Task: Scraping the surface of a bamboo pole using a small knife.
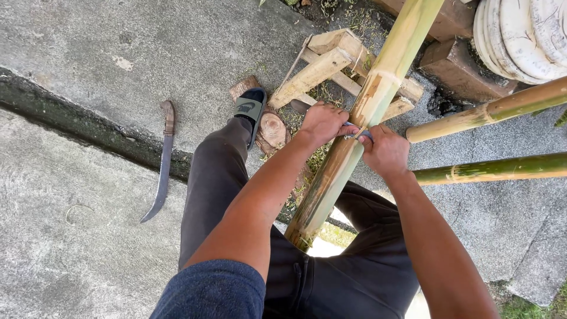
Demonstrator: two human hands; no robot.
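On the bamboo pole [354, 127], both hands [322, 122] grip a blade [358, 134].

Daylight is falling on a grey concrete floor [88, 248]; a dark mossy crack [71, 127] is running from nine o'clock toward centre, grass [522, 307] showing at five o'clock.

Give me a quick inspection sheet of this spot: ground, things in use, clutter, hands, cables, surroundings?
Surface: rough concrete ground with a dark crack.
Job's things: bamboo pole propped on a wooden stand; metal blade set across it.
Clutter: curved knife lying on the concrete, wood block underfoot.
Grippers: left hand and right hand grip the blade, one on each side of the pole.
Cables: nothing seen.
Surroundings: two more bamboo poles, stacked pale discs, grass patches.
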